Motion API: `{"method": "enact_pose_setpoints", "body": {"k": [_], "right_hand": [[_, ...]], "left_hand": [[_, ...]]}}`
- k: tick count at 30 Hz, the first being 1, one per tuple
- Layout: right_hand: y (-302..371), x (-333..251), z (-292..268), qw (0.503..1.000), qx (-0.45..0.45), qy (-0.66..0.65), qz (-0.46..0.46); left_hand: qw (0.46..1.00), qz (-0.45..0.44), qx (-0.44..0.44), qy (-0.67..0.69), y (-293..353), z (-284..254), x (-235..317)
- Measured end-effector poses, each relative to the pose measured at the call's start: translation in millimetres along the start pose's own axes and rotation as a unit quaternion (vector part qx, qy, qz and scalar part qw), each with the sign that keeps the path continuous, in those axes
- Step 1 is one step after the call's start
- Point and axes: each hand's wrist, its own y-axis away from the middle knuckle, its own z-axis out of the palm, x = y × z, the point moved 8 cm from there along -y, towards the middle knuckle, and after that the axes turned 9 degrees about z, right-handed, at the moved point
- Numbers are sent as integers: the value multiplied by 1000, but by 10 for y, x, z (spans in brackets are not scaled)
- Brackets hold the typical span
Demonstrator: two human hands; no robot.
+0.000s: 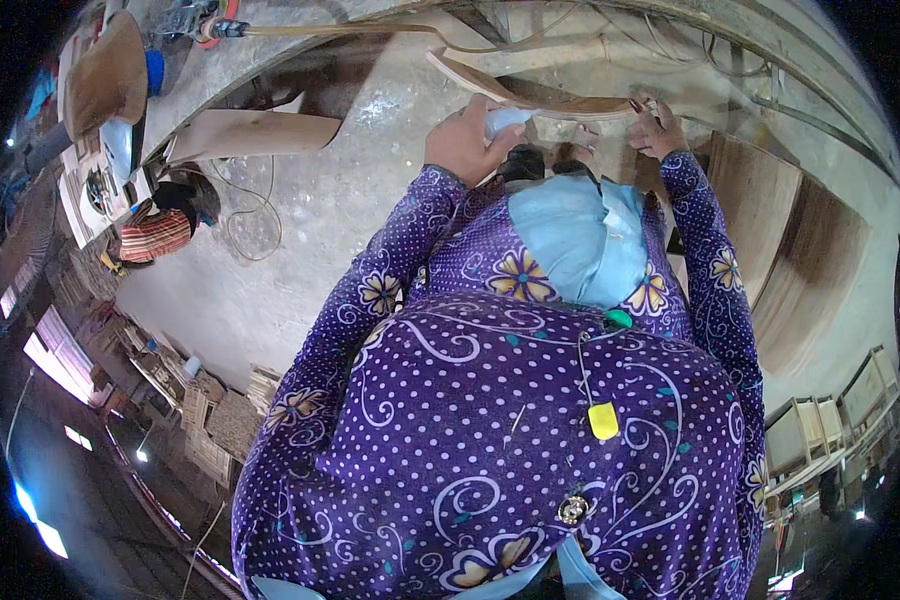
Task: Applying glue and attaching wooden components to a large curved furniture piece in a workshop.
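A curved wooden board [570,103] is held up crosswise in front of me, over my lap. My left hand [457,143] is closed near the board's left part, its thumb against a pale bluish-white sheet [507,122]. The sheet's kind does not show, and the fingertips are partly hidden. At the board's right end, my right hand [658,132] grips the edge with bent fingers. A light-blue cloth [570,235] lies over my lap, below the board.
Another curved wooden panel [255,134] lies at the left, near a looped cable [270,205]. Large brown boards [805,250] lean at the right. A person in a striped red garment [155,236] is at the far left. Wood pieces [210,430] are stacked at the lower left.
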Motion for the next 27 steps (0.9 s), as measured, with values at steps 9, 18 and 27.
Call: {"method": "enact_pose_setpoints", "body": {"k": [9,18,27], "right_hand": [[62,-122,53,998,-20,-1,-53],[-76,32,69,998,-45,-12,-38],[-74,49,47,998,-24,33,-39]], "left_hand": [[998,12,19,-55,10,-41,35],[996,3,57,-64,70,-103,-27],[994,-5,77,-75,108,-166,-57]]}}
